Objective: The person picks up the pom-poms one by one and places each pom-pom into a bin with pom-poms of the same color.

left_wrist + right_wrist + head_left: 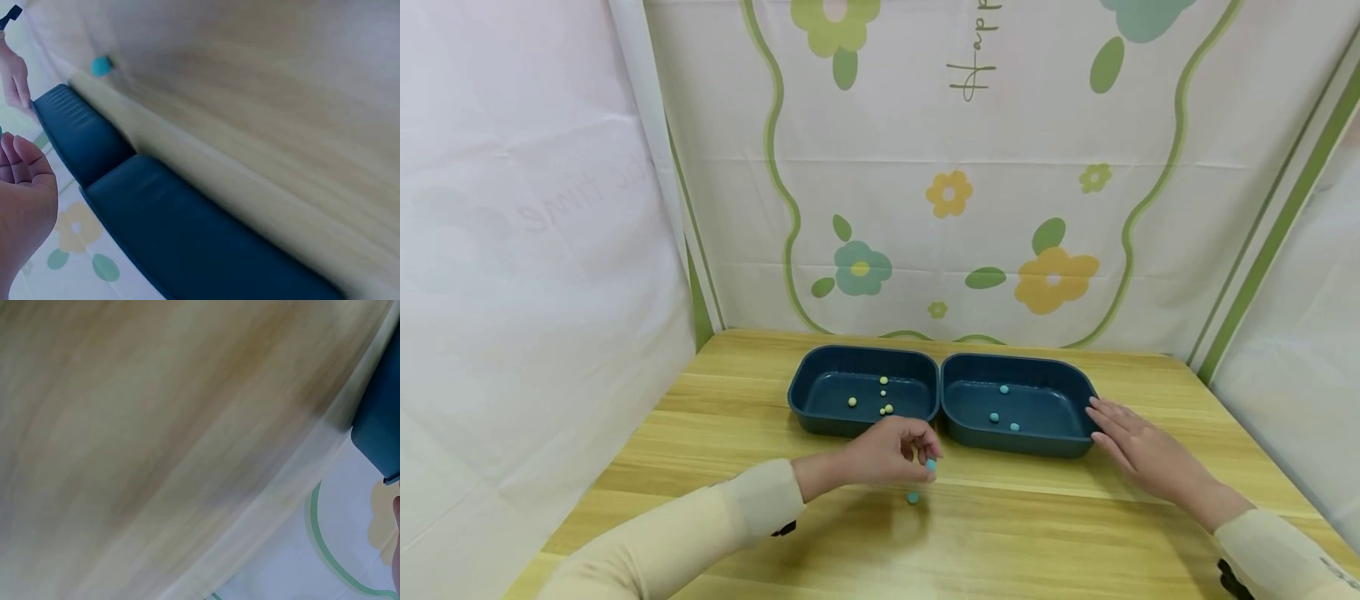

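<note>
Between thumb and fingertips, my left hand (891, 450) pinches a small blue ball (931, 465) above the table, just in front of where the two trays meet. A second blue ball (913, 497) lies on the wood below that hand. My right hand (1150, 446) has its fingers extended, with the fingertips at the right end of the right dark blue tray (1015, 443). Inside that tray are 3 blue balls, one of them a blue ball (1004, 389) near the back. Several pale yellow balls (852, 402) sit in the left dark blue tray (820, 421).
The two trays stand side by side, touching, near the back of the wooden table (1000, 533). Behind them hangs a white cloth (880, 125) printed with flowers. White cloth sides (535, 292) close in the table on the left and right.
</note>
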### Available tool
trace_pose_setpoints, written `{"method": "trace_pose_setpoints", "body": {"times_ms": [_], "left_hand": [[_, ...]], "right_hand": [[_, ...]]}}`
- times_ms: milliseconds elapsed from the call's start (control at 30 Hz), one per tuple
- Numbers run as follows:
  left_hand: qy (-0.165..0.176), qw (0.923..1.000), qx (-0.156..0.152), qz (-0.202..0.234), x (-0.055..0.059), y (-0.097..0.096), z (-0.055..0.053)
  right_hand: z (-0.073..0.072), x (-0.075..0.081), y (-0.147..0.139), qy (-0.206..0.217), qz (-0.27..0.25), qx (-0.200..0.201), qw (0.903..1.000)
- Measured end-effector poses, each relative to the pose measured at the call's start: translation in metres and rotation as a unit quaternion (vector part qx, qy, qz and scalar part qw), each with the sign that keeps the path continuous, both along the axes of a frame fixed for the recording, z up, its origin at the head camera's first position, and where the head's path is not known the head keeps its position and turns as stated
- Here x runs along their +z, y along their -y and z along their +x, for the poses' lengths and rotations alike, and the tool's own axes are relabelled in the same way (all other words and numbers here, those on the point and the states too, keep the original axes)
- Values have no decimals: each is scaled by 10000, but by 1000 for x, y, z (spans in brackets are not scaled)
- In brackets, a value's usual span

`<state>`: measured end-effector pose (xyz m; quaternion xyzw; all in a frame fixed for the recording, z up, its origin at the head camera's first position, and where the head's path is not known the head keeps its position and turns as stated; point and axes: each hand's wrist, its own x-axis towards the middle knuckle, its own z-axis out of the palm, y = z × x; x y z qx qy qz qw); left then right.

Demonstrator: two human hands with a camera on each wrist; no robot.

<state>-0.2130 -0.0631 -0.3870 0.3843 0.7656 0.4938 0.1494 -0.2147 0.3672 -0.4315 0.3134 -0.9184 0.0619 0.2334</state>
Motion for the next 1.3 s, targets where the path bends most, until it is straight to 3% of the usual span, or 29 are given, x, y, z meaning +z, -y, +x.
{"method": "trace_pose_setpoints", "body": {"times_ms": [267,567,733,1067,1300], "left_hand": [[-123,9996,-107,234,10,-20,-14],[-275,9984,228,439,24,-43,-28],[-486,9971,338,485,22,-54,-41],[-645,9941,750,447,21,-76,-57],[-492,9920,1052,491,23,-90,-66]], "right_hand": [[0,1,0,48,31,-65,10000],[1,-1,-1,81,60,-78,9999],[2,-1,0,102,56,-80,9999],[2,1,2,51,6,-79,10000],[-1,0,0,67,85,-110,9999]]}}
